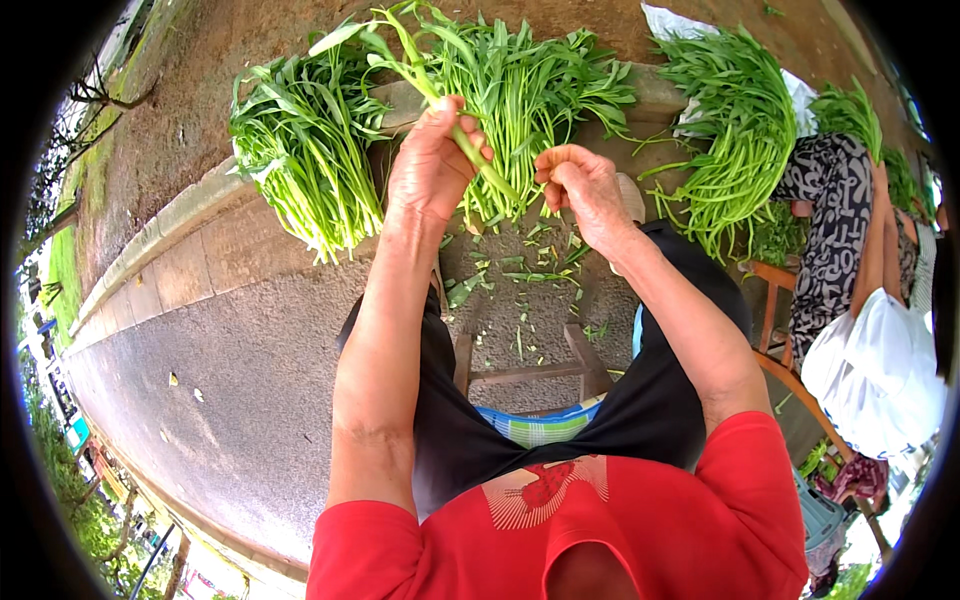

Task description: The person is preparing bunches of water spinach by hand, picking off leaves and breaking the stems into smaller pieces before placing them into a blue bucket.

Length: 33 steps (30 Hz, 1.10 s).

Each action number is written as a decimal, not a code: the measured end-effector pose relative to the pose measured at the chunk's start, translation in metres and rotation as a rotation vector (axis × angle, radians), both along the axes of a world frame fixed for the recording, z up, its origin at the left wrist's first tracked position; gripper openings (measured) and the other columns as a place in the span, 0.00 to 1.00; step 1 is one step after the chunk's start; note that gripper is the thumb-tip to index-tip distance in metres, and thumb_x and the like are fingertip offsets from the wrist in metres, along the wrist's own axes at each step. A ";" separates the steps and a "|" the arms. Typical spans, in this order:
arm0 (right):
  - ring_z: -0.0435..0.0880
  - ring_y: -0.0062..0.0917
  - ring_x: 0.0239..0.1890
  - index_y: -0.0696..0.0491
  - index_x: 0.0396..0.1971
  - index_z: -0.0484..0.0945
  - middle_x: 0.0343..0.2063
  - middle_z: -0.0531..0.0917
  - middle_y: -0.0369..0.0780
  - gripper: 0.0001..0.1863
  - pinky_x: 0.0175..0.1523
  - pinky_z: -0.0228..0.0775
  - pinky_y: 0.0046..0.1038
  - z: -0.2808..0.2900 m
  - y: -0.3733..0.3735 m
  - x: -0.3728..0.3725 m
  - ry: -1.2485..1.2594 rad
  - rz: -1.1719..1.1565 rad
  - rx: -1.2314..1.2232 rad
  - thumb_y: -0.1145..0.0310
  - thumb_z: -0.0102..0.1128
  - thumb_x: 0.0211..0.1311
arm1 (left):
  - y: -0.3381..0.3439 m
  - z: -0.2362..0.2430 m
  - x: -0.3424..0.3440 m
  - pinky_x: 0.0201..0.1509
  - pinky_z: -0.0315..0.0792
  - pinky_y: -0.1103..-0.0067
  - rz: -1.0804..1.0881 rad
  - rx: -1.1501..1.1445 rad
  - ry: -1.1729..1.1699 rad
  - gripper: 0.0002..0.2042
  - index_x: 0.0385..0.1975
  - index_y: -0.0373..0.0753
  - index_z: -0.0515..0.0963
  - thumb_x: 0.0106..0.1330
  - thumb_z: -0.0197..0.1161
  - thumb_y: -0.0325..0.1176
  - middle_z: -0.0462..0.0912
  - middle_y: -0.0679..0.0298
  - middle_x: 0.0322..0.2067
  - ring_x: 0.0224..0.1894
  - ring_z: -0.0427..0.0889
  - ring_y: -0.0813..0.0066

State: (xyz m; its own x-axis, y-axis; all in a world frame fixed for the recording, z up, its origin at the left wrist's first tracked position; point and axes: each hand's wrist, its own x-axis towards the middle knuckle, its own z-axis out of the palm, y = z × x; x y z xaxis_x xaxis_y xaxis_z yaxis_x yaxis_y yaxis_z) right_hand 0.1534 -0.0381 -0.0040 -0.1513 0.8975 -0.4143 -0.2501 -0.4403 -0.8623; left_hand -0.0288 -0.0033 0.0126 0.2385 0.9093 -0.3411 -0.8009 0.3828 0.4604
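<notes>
My left hand [437,155] is closed round a thick green stalk of water spinach [484,172], its leafy top pointing up and away, its cut end slanting down to the right. Close to that lower end, my right hand [582,190] is closed in a pinch; whatever its fingertips hold, if anything, is too small to make out. Behind my hands a bunch of water spinach [500,90] lies with its leaves over the kerb. To the left rests another bunch [310,150]. Leaf and stem scraps [520,275] are scattered on the ground between my feet.
At the right lies a further heap of greens [735,130], partly on white plastic sheeting. A person in patterned trousers [835,230] sits beyond it, near a white plastic bag [875,370] and a wooden chair [775,310]. A concrete kerb [185,225] runs along the pavement.
</notes>
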 end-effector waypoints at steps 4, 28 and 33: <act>0.68 0.10 0.15 0.60 0.28 0.76 0.18 0.77 0.35 0.08 0.20 0.60 0.14 0.011 0.004 -0.005 -0.174 0.063 0.192 0.71 0.57 0.50 | -0.003 -0.001 0.011 0.33 0.70 0.78 -0.024 -0.007 0.298 0.09 0.35 0.40 0.75 0.58 0.60 0.35 0.74 0.68 0.24 0.27 0.73 0.78; 0.74 0.31 0.14 0.59 0.16 0.74 0.11 0.74 0.44 0.03 0.23 0.66 0.29 0.016 0.000 -0.003 -0.684 0.483 0.547 0.76 0.54 0.39 | -0.020 -0.011 0.043 0.27 0.72 0.85 -0.125 0.181 0.996 0.10 0.32 0.31 0.78 0.52 0.65 0.29 0.80 0.63 0.25 0.23 0.76 0.83; 0.74 0.35 0.14 0.60 0.17 0.73 0.12 0.73 0.47 0.03 0.23 0.65 0.31 0.012 -0.005 -0.004 -0.919 0.509 0.711 0.76 0.53 0.39 | -0.022 -0.015 0.046 0.22 0.68 0.85 -0.116 0.170 1.029 0.09 0.29 0.30 0.78 0.53 0.65 0.30 0.78 0.65 0.21 0.20 0.72 0.86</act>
